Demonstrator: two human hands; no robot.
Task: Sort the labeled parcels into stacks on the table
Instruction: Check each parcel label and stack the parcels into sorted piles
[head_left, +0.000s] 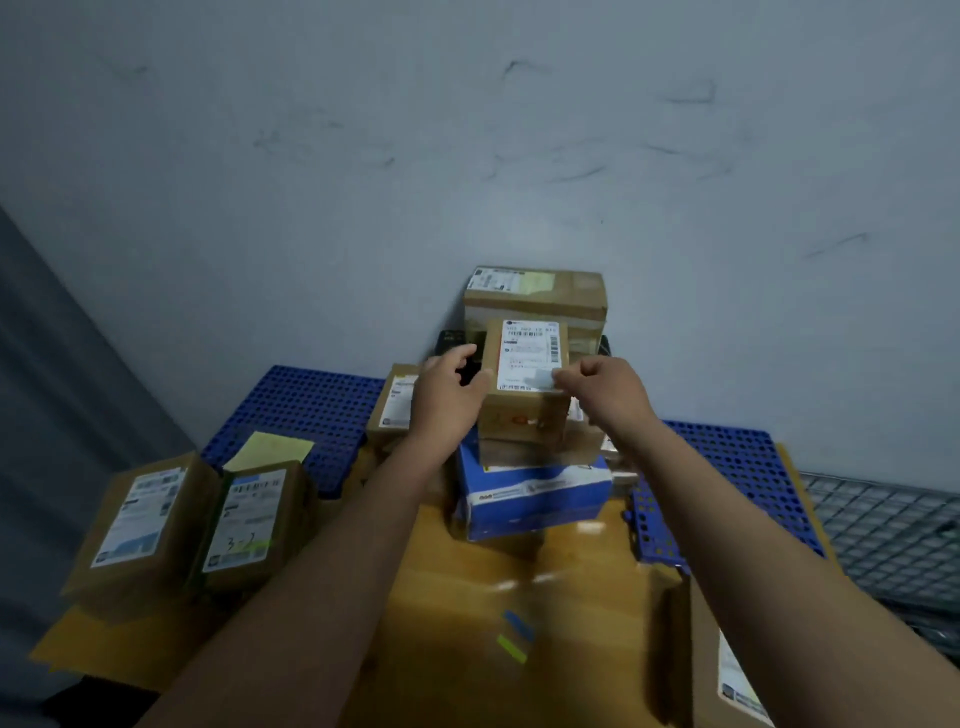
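A scuffed grey wall (467, 130) backs a wooden table (467, 597) where a person sorts labelled parcels. Blue perforated mats lie at the table's far left (311, 405) and far right (737, 467), with a wire grid (883, 519) beyond the right edge. A corner box (727, 649) fills the near right of the table, its label partly out of view. Two brown boxes sit side by side on the left, the outer box (140, 519) touching the inner box (249, 519), which bears handwriting on its label. A rear box (535, 296) stands against the wall. At centre, a blue box (535, 493) carries a brown one, and above these is the parcel (527, 358), label up, just in front of the rear box; whether it rests on the stack or hangs just above it cannot be told. The left hand (449, 389) grips the parcel's left side, fingers curled over the edge. The right hand (602, 384) pinches the parcel at the near right corner of its label. A small box (395, 405) lies behind the left wrist. A yellow note (270, 449) rests behind the inner box. A blue strip (517, 621) and a green strip (511, 649) are stuck to the tabletop between the forearms
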